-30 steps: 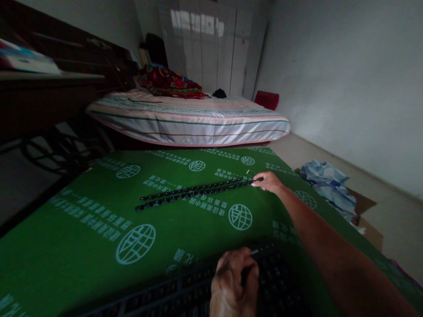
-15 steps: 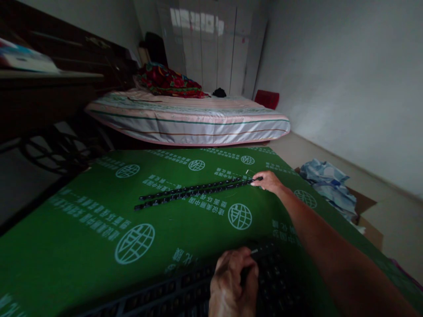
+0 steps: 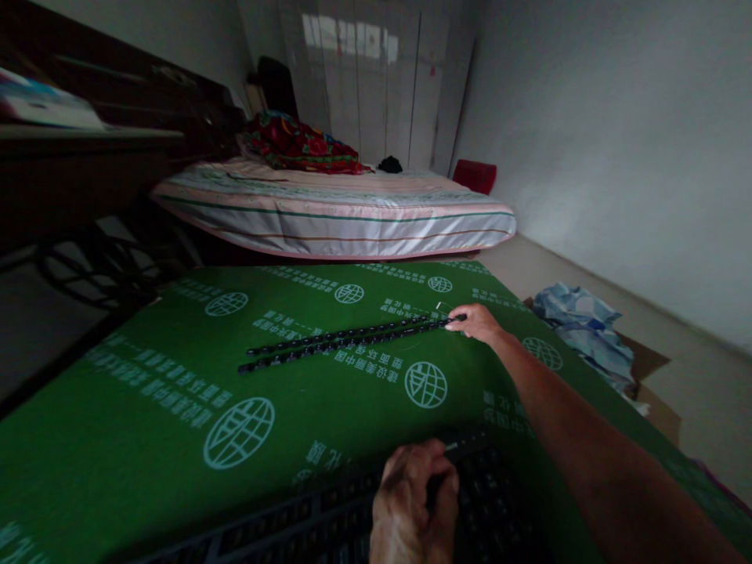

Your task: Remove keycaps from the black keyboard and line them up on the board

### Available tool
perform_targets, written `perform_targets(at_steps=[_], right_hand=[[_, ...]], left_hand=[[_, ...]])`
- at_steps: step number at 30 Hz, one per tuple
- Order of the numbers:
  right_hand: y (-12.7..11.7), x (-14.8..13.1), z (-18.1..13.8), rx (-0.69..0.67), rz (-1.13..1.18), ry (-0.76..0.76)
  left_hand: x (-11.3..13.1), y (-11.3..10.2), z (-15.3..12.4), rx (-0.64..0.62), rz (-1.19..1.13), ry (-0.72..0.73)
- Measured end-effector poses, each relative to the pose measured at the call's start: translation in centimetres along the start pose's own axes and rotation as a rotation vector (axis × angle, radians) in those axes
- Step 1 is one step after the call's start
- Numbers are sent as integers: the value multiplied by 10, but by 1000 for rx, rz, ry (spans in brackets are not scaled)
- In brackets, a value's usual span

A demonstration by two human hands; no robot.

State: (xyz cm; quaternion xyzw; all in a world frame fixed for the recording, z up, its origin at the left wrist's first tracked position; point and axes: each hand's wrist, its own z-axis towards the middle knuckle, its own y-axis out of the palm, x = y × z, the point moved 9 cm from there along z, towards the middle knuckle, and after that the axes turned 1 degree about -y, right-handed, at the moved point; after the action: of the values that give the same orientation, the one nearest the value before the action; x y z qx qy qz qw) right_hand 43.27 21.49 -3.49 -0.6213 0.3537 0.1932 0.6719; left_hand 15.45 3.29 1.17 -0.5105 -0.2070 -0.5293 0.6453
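Two long black strips with rows of holes lie side by side on a green printed sheet. My right hand reaches far out and pinches the right end of these strips. My left hand is close to me, fingers curled round a thin piece at the edge of a black perforated panel that lies along the sheet's near edge.
A bed with a striped cover stands beyond the sheet, a red patterned cloth on it. Dark furniture is at the left. Blue-white fabric on cardboard lies on the floor at the right. White wardrobes stand at the back.
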Motion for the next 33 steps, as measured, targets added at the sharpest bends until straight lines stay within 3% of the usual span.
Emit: perform_targets(at_steps=[15, 22, 29, 33], right_hand=[[-3, -5, -4, 28, 7, -1], [-32, -18, -21, 221, -15, -18], [-84, -43, -86, 485, -219, -32], [-76, -47, -137, 418, -147, 8]], left_hand=[[-1, 0, -1, 10, 12, -3], [3, 1, 1, -52, 30, 36], [13, -3, 8, -61, 80, 2], [15, -1, 11, -72, 39, -12]])
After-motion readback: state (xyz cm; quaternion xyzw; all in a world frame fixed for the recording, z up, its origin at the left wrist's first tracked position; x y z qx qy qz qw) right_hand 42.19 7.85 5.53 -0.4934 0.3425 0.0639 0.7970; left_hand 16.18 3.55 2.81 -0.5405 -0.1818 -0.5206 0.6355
